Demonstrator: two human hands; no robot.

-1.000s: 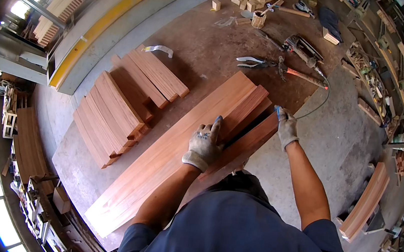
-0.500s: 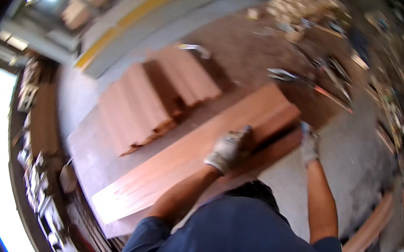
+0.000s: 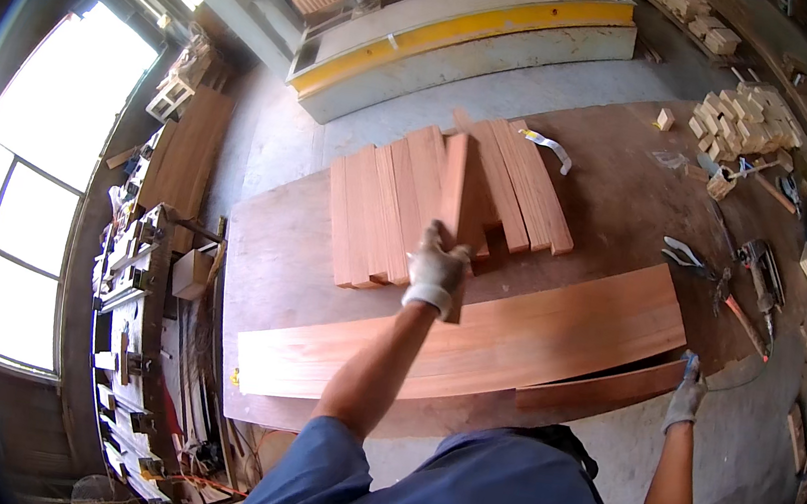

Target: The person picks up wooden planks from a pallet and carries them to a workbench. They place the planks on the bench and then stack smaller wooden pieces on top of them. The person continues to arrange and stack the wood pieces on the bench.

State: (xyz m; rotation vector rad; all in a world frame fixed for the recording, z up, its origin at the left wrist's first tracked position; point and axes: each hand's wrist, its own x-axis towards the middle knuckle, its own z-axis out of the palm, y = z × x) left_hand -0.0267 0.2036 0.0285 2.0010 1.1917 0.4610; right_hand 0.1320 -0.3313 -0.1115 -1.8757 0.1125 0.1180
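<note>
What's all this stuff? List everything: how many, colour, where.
Loose strip: one, reddish, in left hand
Wide board: one, reddish, table's near side
Narrow board: one, reddish, beside wide board
Planks: several, reddish, table's far side
Pliers: one, pale and dark, right
Hammer: one, orange handle, beside pliers
Power tool: one, grey, beside hammer
Blocks: many, pale, far right
Table: one, brown, centre
Striped structure: one, whitish and yellow, beyond table
Window: one, white, left
Left hand: one, pale glove, centre
Right hand: one, pale glove, right

The held plank (image 3: 455, 178) and wide board (image 3: 534, 334) look smooth, matt wood, the gloves (image 3: 437, 268) matt cloth.
</note>
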